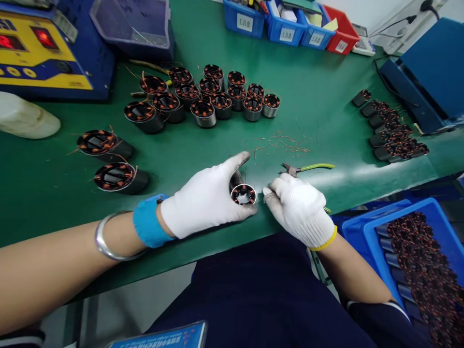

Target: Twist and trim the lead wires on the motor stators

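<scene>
My left hand [206, 200], in a white glove, is wrapped round a small motor stator [243, 194] with copper windings, held near the front edge of the green table [326, 106]. My right hand [299, 208], also gloved, is closed right beside the stator, its fingertips pinched at the stator's rim. A pair of green-handled cutters [304, 168] pokes out from behind the right hand; whether the hand grips them I cannot tell. Thin copper wire scraps [281, 141] lie just beyond the hands.
Several stators [208, 94] stand clustered at the back, two more [119, 176] at the left, another row [393, 130] at the right. A blue crate of stators [422, 261] sits low right. A blue and yellow machine [43, 48] and storage bins [286, 21] line the back.
</scene>
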Action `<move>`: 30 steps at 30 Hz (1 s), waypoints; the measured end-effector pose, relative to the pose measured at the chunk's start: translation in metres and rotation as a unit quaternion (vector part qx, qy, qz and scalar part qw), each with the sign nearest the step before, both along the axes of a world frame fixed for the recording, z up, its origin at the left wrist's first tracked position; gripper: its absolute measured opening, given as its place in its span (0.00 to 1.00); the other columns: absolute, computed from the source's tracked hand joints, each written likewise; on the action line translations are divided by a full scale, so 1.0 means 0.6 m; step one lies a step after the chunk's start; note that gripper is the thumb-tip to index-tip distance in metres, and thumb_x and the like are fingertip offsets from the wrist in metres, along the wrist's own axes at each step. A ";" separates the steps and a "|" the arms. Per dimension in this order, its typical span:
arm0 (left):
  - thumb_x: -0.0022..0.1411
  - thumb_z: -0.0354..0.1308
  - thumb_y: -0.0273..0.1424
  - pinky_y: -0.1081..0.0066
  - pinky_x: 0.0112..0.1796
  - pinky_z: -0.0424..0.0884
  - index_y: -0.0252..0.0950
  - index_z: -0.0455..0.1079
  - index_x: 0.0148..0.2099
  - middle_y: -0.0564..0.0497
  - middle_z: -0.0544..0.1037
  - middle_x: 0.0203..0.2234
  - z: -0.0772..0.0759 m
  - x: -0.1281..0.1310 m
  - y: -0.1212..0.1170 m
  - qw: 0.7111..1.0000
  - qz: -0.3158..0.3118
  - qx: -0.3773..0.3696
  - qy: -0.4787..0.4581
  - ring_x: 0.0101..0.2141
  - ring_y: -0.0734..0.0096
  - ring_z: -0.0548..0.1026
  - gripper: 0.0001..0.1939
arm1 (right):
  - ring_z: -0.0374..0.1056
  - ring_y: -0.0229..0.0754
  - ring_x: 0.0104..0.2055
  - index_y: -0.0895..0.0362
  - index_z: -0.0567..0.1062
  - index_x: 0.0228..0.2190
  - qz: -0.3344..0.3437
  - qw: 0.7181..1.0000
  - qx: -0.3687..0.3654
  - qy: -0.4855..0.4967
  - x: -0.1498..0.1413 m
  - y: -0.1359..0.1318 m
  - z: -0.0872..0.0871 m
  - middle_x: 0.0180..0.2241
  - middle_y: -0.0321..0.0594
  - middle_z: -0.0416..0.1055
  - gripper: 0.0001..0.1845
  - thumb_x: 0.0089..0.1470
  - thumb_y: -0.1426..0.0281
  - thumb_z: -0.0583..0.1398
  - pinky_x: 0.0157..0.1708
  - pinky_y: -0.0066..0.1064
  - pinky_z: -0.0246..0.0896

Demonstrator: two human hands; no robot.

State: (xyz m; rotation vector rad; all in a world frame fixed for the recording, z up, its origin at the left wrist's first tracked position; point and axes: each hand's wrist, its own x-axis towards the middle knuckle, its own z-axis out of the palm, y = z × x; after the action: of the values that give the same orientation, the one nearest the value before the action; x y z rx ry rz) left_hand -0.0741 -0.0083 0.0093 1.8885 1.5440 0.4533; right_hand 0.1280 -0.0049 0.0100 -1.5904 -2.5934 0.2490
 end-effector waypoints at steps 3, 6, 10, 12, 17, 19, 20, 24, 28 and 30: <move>0.46 0.63 0.47 0.63 0.39 0.73 0.31 0.48 0.69 0.49 0.78 0.36 -0.007 -0.003 -0.002 0.999 0.006 -0.012 -0.030 0.35 0.60 0.77 0.53 | 0.68 0.43 0.39 0.56 0.73 0.39 0.022 0.991 -0.058 0.118 -0.020 0.015 0.006 0.38 0.42 0.72 0.20 0.60 0.53 0.54 0.35 0.31 0.55; 0.46 0.64 0.46 0.64 0.39 0.73 0.30 0.47 0.70 0.49 0.78 0.36 -0.008 -0.006 -0.004 0.999 0.003 -0.022 -0.041 0.36 0.60 0.78 0.54 | 0.69 0.39 0.37 0.56 0.73 0.35 0.025 0.960 -0.155 0.230 -0.036 0.032 0.001 0.35 0.36 0.74 0.12 0.56 0.60 0.58 0.36 0.29 0.58; 0.47 0.62 0.43 0.67 0.39 0.73 0.32 0.48 0.69 0.50 0.78 0.37 -0.002 -0.003 -0.004 0.999 0.001 -0.022 -0.033 0.36 0.62 0.78 0.51 | 0.67 0.38 0.30 0.55 0.71 0.29 -0.046 0.956 -0.146 0.250 -0.024 0.041 -0.017 0.27 0.34 0.71 0.07 0.55 0.65 0.58 0.33 0.30 0.59; 0.47 0.62 0.43 0.68 0.39 0.73 0.33 0.49 0.69 0.51 0.78 0.36 -0.002 -0.001 -0.003 0.999 0.003 -0.020 -0.033 0.36 0.63 0.78 0.51 | 0.67 0.40 0.33 0.56 0.71 0.28 -0.077 0.968 -0.066 0.228 -0.014 0.042 -0.021 0.28 0.37 0.71 0.09 0.56 0.64 0.57 0.36 0.32 0.60; 0.46 0.63 0.44 0.68 0.39 0.73 0.32 0.47 0.70 0.51 0.78 0.38 -0.007 -0.004 -0.001 0.999 0.002 -0.019 -0.043 0.36 0.62 0.78 0.53 | 0.69 0.42 0.40 0.56 0.74 0.39 -0.027 0.965 -0.108 0.238 -0.027 0.044 -0.010 0.38 0.41 0.74 0.17 0.57 0.56 0.57 0.42 0.34 0.62; 0.45 0.63 0.44 0.68 0.39 0.73 0.31 0.46 0.70 0.50 0.78 0.38 -0.008 -0.005 -0.002 0.999 0.004 -0.015 -0.037 0.37 0.62 0.78 0.54 | 0.70 0.41 0.41 0.56 0.75 0.40 0.012 0.951 -0.155 0.266 -0.041 0.045 -0.009 0.40 0.40 0.74 0.16 0.55 0.58 0.59 0.42 0.32 0.63; 0.46 0.63 0.45 0.68 0.39 0.73 0.30 0.46 0.70 0.50 0.78 0.38 -0.008 -0.006 -0.002 0.999 0.005 -0.014 -0.033 0.37 0.61 0.78 0.54 | 0.70 0.40 0.40 0.56 0.75 0.37 0.023 0.945 -0.164 0.282 -0.044 0.045 -0.010 0.38 0.39 0.74 0.13 0.56 0.60 0.59 0.41 0.31 0.63; 0.47 0.62 0.43 0.68 0.38 0.73 0.32 0.48 0.69 0.51 0.78 0.36 -0.002 -0.005 -0.002 0.999 0.003 -0.011 -0.030 0.36 0.62 0.78 0.51 | 0.67 0.37 0.33 0.57 0.72 0.28 0.001 0.948 -0.129 0.290 -0.028 0.030 -0.021 0.29 0.36 0.71 0.10 0.58 0.65 0.56 0.36 0.30 0.61; 0.48 0.61 0.40 0.69 0.37 0.73 0.33 0.50 0.69 0.51 0.79 0.36 0.004 0.002 0.001 0.999 -0.010 -0.008 -0.034 0.35 0.63 0.78 0.48 | 0.67 0.39 0.34 0.56 0.71 0.28 0.030 0.970 -0.070 0.231 0.003 0.003 -0.026 0.31 0.38 0.71 0.09 0.59 0.67 0.55 0.37 0.32 0.61; 0.48 0.61 0.40 0.68 0.38 0.73 0.34 0.51 0.69 0.52 0.79 0.35 0.005 0.005 0.003 0.999 -0.017 -0.016 -0.036 0.35 0.63 0.78 0.48 | 0.68 0.41 0.35 0.56 0.72 0.30 0.038 0.980 -0.059 0.187 0.010 -0.007 -0.022 0.32 0.40 0.72 0.10 0.60 0.66 0.54 0.37 0.33 0.61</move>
State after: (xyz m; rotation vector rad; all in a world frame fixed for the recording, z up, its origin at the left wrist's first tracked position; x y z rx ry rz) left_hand -0.0712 -0.0067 0.0120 1.8520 1.4618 0.4727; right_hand 0.1343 -0.0093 -0.0032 -1.3228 -2.3833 0.6519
